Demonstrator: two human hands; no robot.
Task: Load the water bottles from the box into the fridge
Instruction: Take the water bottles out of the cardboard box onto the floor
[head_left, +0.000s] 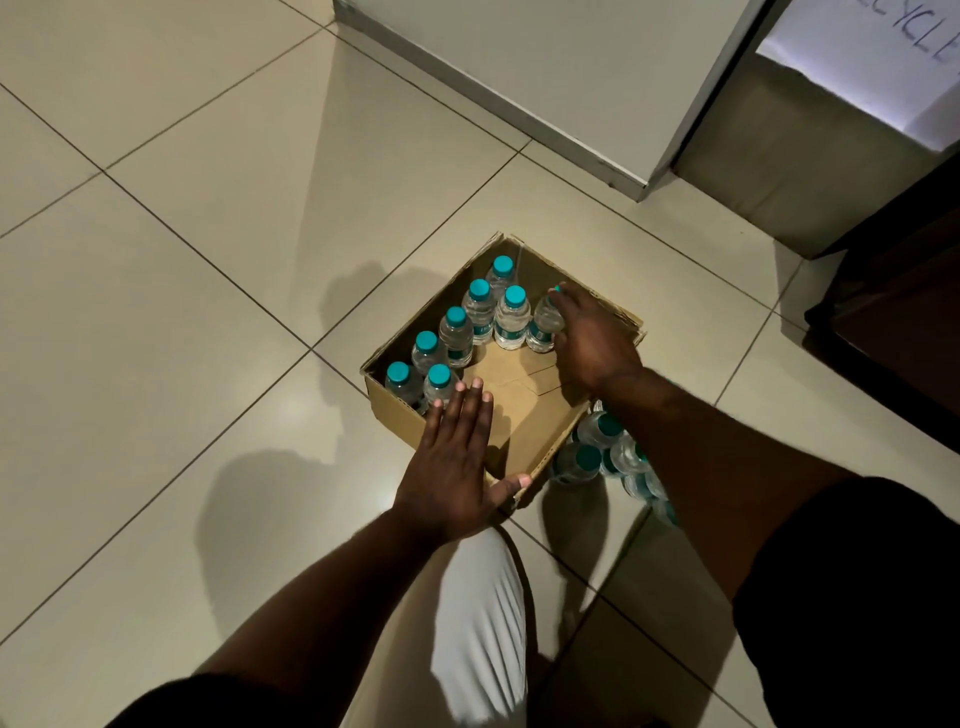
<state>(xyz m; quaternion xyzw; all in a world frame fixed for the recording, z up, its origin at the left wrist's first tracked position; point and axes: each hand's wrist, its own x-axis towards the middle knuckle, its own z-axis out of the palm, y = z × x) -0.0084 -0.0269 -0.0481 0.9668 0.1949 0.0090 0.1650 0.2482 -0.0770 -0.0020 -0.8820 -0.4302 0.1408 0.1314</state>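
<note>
Head view shows the bottle (543, 325) you are taking: it stands upright in the box (524, 405), against the far-right wall, next to the other teal-capped bottles (457, 332) lined up along the far-left wall. It is small, full and plastic. I judge it light enough for one hand, but thin-walled and smooth, so a hard squeeze will dent it and a loose hold may let it slip. Take it round the shoulder, just under the cap. Your right grip (592, 348) is curled round that upper part, fingers wrapped and hiding most of the cap. Your left grip (452, 457) lies flat over the box's near-left wall, fingers straight, thumb at the near corner, holding nothing; it looks to be steadying the box. More bottles (592, 457) sit on the floor (208, 260) just outside the box's near-right wall.
</note>
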